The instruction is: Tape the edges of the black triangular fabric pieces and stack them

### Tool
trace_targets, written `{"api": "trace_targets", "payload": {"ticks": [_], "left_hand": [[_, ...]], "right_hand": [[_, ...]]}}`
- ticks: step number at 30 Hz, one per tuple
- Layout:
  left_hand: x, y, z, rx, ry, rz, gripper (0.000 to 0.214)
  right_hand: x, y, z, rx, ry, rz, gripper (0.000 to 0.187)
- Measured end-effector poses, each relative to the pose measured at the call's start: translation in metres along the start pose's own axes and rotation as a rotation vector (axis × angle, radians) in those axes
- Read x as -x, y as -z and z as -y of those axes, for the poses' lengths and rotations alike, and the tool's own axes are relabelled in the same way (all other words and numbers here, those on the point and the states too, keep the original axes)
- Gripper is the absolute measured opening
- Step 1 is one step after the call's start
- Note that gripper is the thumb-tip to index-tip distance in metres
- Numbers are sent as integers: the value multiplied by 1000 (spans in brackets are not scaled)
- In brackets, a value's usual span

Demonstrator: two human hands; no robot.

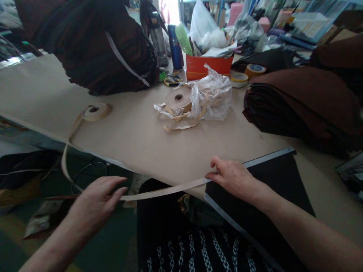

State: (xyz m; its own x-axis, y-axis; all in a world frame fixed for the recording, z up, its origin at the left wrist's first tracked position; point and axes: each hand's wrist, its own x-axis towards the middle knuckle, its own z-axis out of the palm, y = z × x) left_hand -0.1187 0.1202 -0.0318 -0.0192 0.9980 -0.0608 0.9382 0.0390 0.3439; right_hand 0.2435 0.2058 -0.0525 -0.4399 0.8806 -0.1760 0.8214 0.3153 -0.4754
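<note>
A beige tape strip (164, 190) runs from a roll (95, 112) on the table, loops down off the edge and comes back across to both hands. My left hand (95, 202) holds the strip below the table edge, fingers stretched along it. My right hand (231, 177) pinches the strip's other end at the corner of a dark fabric piece (263, 189) with a pale taped edge, lying on the paper-covered table (136, 139).
A second tape roll (178, 98) lies beside a crumpled plastic bag (212, 96). Dark fabric stacks sit at right (306, 102) and back left (96, 45). An orange box (208, 65), bottles, scissors and small tape rolls crowd the back.
</note>
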Motion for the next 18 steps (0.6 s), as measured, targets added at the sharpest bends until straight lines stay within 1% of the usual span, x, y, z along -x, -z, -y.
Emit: {"api": "trace_targets", "payload": {"ticks": [2, 4, 6, 8, 10, 11, 14, 15, 18], "left_hand": [[-11, -19, -48, 100, -270, -34, 25], [-19, -39, -97, 121, -428, -25, 18], [-26, -54, -135, 40, -442, 34, 10], [-31, -64, -160, -89, -383, 89, 6], [-34, -69, -173, -176, -336, 113, 6], [-36, -69, -176, -197, -327, 116, 5], [-39, -67, -179, -222, -322, 126, 8], [-40, -66, -179, -230, -318, 133, 9], [-43, -63, -179, -245, -316, 149, 12]], "right_hand": [[5, 11, -4, -154, 12, 13, 17], [12, 19, -6, -244, 36, 25, 18], [21, 22, -4, -302, 55, 36, 19], [28, 21, 1, -384, 79, 3, 20], [33, 15, 5, -459, 64, -42, 19], [35, 12, 6, -497, 43, -37, 19], [34, -1, 7, -608, -30, 57, 15], [33, -5, 6, -627, -48, 66, 17], [28, -12, 7, -605, -79, 30, 44]]}}
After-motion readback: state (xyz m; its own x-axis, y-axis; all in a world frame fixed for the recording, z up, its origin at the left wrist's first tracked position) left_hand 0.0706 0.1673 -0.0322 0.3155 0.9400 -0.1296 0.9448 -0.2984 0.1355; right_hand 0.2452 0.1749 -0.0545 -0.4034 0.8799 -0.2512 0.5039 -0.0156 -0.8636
